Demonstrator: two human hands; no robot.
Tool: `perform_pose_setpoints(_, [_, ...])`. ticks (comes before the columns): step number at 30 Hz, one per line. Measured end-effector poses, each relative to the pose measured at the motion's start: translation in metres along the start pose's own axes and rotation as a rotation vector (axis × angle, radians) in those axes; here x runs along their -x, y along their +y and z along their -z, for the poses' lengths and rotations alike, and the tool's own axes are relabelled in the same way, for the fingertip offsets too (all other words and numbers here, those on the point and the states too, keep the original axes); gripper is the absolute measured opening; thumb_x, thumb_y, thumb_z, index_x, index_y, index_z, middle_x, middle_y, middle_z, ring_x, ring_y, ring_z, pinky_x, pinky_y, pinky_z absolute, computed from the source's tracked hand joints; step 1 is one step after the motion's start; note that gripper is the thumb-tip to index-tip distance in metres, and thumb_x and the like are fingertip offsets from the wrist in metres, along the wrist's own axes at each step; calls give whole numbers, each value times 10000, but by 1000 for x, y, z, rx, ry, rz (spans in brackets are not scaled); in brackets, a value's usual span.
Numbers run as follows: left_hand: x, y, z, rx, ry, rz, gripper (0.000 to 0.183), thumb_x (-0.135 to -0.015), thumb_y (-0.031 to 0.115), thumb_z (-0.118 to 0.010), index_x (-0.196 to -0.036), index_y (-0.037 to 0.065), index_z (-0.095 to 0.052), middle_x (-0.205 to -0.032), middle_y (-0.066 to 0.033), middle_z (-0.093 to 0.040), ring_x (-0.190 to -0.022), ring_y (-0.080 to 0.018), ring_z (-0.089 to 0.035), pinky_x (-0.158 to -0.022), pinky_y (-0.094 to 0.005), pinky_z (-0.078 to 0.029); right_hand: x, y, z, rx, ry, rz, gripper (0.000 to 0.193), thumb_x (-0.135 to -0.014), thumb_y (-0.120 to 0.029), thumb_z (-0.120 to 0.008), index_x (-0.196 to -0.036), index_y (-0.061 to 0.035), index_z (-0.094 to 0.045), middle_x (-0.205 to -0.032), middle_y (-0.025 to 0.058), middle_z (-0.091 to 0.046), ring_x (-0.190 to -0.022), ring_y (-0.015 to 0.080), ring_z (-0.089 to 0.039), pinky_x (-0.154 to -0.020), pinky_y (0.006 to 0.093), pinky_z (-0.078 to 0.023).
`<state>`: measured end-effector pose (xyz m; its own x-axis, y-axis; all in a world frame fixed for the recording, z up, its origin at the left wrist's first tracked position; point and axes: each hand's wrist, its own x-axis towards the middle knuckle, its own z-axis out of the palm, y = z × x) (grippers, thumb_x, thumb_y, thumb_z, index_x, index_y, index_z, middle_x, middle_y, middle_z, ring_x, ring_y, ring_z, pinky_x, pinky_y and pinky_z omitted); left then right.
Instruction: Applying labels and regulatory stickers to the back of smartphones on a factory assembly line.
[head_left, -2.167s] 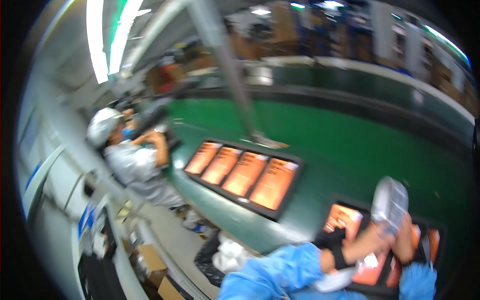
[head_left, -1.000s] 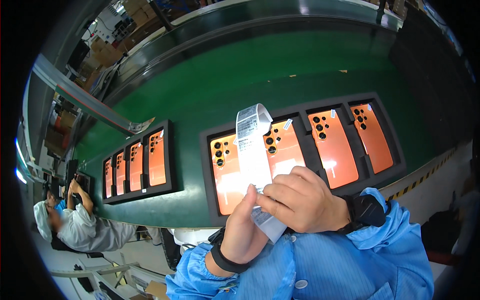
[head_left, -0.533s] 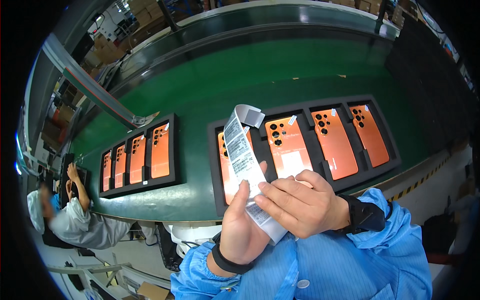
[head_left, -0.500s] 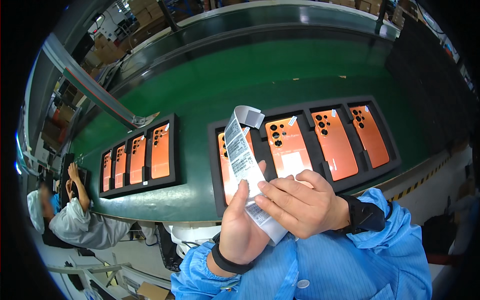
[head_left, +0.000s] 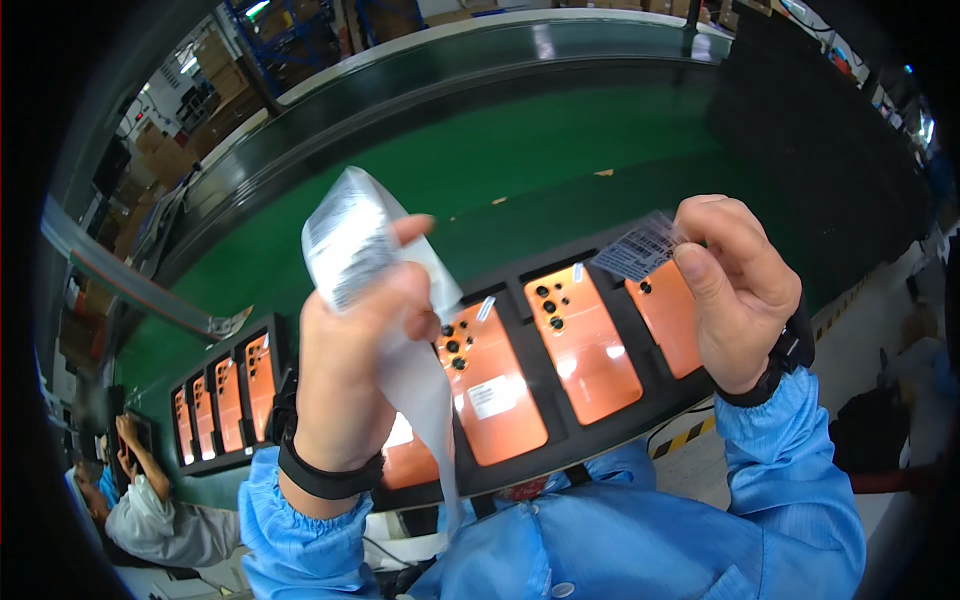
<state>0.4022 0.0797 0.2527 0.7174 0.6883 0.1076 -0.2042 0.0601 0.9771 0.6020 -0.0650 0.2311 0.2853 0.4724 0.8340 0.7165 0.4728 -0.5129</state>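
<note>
My left hand [head_left: 345, 375], raised and slightly blurred, is closed round a long white strip of printed labels [head_left: 350, 240], whose pale tail hangs down past the wrist. To the right, my right hand [head_left: 740, 290] pinches one separate printed sticker [head_left: 638, 248] by its edge, above a black foam tray [head_left: 566, 437]. Orange smartphones lie camera side up in that tray's slots. One phone [head_left: 500, 415] bears a white label on its back; the phone to its right [head_left: 590, 360] has only a small tab by its cameras. My right hand partly covers another phone [head_left: 665, 320].
A second black tray [head_left: 283, 350] of orange phones lies at the left, beneath a metal post [head_left: 140, 270]. Beyond it a person in a pale garment [head_left: 170, 525] works at the bench. The green work surface [head_left: 520, 140] stretches behind the trays, with a black sheet [head_left: 810, 150] at right.
My hands have moved apart: the left went left and up with the label strip, the right went right and up with a single sticker. The view has shifted too.
</note>
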Motion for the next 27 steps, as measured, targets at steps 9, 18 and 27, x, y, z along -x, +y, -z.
perform_pose_setpoints(9, [-79,-99,-53,-1181,-332,-262,110,-732,36,-527,-761,-19,-618,-775,-176,-550,-725,-363,-564,-661,-455,-459,0,58,28,46,-99,-18,151,-700,74,-660,-840,24,-631,-809,115,-633,-781,210,-607,-677,292,-478])
perform_pose_setpoints(18, [-87,-143,-70,-1553,-345,-492,100,-693,16,-529,-770,30,-591,-798,-100,-569,-798,-260,-568,-693,-362,-389,9,88,29,-90,-94,-86,147,-707,62,-659,-844,15,-634,-810,111,-637,-770,206,-611,-673,285,-481])
perform_pose_setpoints(27, [-102,-137,-70,-1519,-393,-473,252,-650,-15,-558,-892,33,-612,-728,-60,-518,-739,-239,-528,-686,-345,-368,14,96,33,-113,-79,-77,145,-715,65,-652,-850,17,-628,-801,112,-632,-749,189,-608,-646,269,-477])
